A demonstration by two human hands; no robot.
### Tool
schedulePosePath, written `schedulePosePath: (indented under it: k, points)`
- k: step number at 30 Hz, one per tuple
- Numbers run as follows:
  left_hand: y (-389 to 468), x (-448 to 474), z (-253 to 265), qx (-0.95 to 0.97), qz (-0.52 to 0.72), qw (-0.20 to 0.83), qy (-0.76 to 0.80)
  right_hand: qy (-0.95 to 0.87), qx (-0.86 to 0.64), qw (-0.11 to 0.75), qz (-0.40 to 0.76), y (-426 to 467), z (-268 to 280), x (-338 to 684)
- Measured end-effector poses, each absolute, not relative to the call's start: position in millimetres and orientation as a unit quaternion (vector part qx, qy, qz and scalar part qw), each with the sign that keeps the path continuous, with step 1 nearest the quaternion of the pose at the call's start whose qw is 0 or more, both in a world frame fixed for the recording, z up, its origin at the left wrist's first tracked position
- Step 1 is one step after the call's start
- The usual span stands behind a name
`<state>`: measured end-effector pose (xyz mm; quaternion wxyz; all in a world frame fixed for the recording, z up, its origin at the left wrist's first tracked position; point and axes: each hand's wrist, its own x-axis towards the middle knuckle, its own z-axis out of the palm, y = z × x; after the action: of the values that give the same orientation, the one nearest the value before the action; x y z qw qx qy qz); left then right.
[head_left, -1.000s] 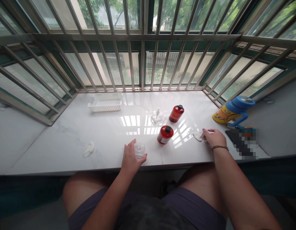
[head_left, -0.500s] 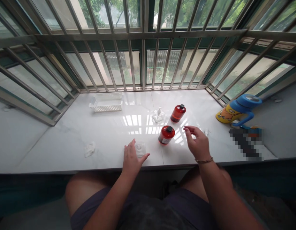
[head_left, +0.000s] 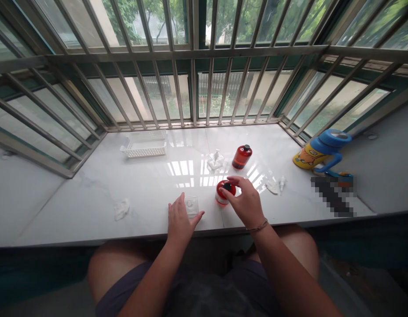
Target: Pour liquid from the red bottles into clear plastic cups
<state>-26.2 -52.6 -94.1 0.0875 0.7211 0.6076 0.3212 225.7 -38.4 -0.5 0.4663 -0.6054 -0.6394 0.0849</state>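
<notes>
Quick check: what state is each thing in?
Near red bottle: upright, black cap on.
Far red bottle: upright, capped.
Clear square container: open or closed unclear.
White basket: upright, open-topped.
Left white scrap: crumpled.
Right white scrap: crumpled.
Blue-and-yellow bottle: blue top on.
Left hand: spread.
Right hand: around the black cap, grip unclear.

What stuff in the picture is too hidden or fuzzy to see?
All in the head view:
Clear square container: left part, behind the left hand.
Front red bottle: lower right, behind the right hand; whether it touches the cap is unclear.
Dark object on the right: blurred by blocky pixels.
</notes>
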Motion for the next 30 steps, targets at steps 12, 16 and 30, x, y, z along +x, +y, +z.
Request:
schedulePosePath:
  k: [12,16,30]
  points:
    - [-53.5,-28.0,-89.7,0.743,0.271,0.029,0.611,-0.569,-0.645,0.482,0.167,-59.9,-5.9,217.0]
    - [-49.4,-28.4,-90.1,0.745,0.252,-0.010,0.617,-0.551,-0.652,0.495,0.165,-62.6,-5.4,212.6]
    - [-44.3,24.4,-45.4,0.815,0.370,0.056,0.442,-0.510,-0.676,0.510,0.153,-64.6,-10.9,205.5]
